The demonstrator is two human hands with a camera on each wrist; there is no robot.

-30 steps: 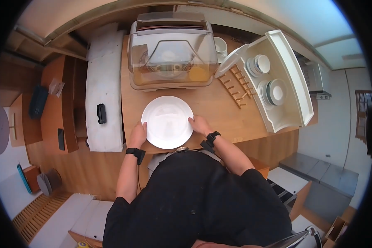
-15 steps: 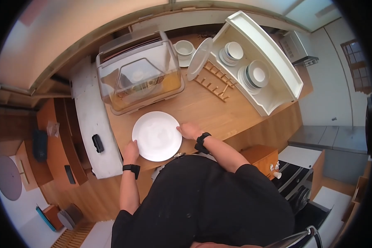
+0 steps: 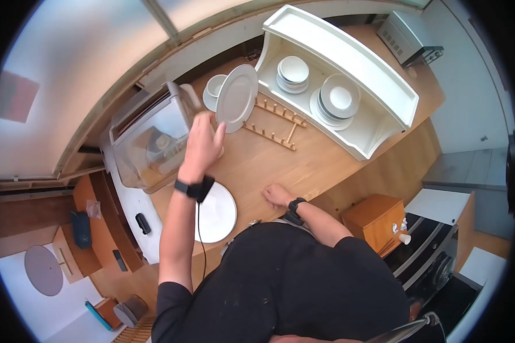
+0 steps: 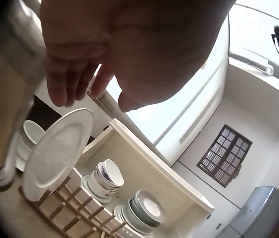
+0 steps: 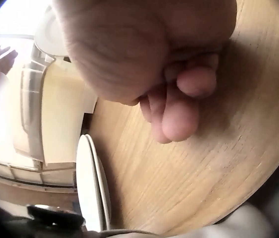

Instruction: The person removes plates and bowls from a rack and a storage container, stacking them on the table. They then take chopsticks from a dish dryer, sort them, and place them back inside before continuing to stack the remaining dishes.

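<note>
My left hand [image 3: 203, 140] is raised over the table, fingers extended and nothing in them, close by a white plate [image 3: 238, 97] standing on edge at the left end of a wooden peg rack [image 3: 268, 136]. In the left wrist view its fingertips hang just above that plate's rim [image 4: 82, 116]. Another round white plate [image 3: 218, 214] lies flat near the table's front edge, partly covered by my left wrist; the right wrist view shows two stacked rims [image 5: 91, 183] there. My right hand [image 3: 277, 194] rests on the tabletop right of it, fingers loosely curled around nothing.
A clear-lidded container [image 3: 154, 148] stands left of my left hand. Behind the upright plate is a white cup [image 3: 215, 84]. A white open shelf unit [image 3: 337, 54] holds stacked bowls [image 3: 293, 70] and plates [image 3: 340, 97]. A silver appliance [image 3: 409, 37] sits at the far right.
Both hands have let go of the flat plate. My left hand has moved up and forward to the upright plate; the right has shifted right onto the table. The head view has turned.
</note>
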